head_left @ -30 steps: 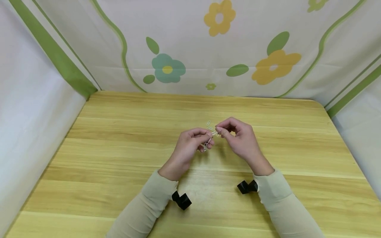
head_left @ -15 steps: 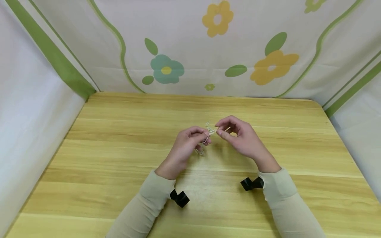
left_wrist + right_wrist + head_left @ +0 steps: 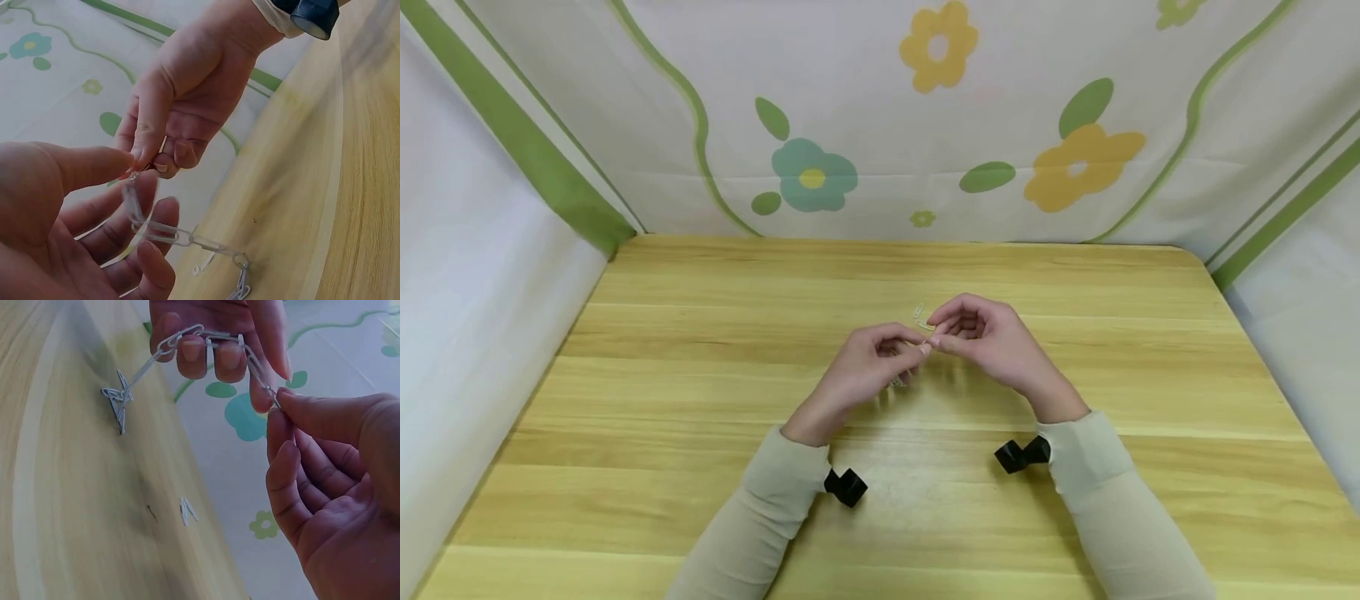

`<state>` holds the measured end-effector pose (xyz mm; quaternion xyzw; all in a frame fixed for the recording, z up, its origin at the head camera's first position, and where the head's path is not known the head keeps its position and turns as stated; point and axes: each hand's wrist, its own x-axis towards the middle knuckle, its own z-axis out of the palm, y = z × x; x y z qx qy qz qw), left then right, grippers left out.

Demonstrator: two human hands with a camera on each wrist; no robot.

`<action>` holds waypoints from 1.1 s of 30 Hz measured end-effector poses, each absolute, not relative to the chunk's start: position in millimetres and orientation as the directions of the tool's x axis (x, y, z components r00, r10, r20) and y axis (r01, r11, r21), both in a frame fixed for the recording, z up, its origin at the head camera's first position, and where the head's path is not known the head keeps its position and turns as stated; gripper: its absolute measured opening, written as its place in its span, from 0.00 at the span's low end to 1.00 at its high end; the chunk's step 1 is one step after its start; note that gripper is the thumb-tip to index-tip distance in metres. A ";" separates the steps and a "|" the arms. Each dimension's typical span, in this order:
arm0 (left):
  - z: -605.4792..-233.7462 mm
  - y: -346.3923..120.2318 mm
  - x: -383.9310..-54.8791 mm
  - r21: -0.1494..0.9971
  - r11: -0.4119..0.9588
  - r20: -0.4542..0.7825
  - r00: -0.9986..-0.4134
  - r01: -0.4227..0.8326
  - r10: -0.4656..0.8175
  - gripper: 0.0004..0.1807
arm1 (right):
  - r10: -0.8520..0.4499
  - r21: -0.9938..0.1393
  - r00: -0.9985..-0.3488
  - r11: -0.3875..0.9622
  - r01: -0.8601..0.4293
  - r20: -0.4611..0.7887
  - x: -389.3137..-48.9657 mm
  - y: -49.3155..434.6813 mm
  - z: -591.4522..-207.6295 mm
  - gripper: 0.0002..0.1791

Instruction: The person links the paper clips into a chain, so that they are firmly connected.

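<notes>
A chain of white paper clips (image 3: 164, 235) hangs from my left hand (image 3: 863, 362), draped over its curled fingers, in the left wrist view. The thumb and forefinger of that hand pinch the chain's upper end. Fingertip to fingertip with it, my right hand (image 3: 992, 346) pinches a paper clip (image 3: 274, 400) at that same end, mostly hidden between the fingertips. The lower links (image 3: 119, 400) dangle in a bunch over the table in the right wrist view. Just beyond the hands, a few loose paper clips (image 3: 918, 312) lie on the table.
The wooden table (image 3: 700, 375) spreads out under both hands. A white curtain (image 3: 880, 108) with printed flowers stands behind its far edge, with white cloth at both sides. A black wrist camera (image 3: 847, 487) juts from the left cuff, another black camera (image 3: 1013, 456) from the right.
My hands were slightly apart half a second ago; their fingertips now meet. The right hand has come left and the chain sits lower under the left hand. The view has shifted slightly.
</notes>
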<state>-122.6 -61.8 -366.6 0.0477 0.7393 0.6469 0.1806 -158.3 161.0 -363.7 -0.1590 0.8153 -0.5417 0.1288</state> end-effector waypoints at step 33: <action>-367.0 -88.4 -96.6 0.947 -0.084 -0.304 -0.950 -0.309 0.068 0.15 | -0.184 -0.623 -0.980 0.776 -0.099 -0.073 -189.6 135.2 -386.8 0.09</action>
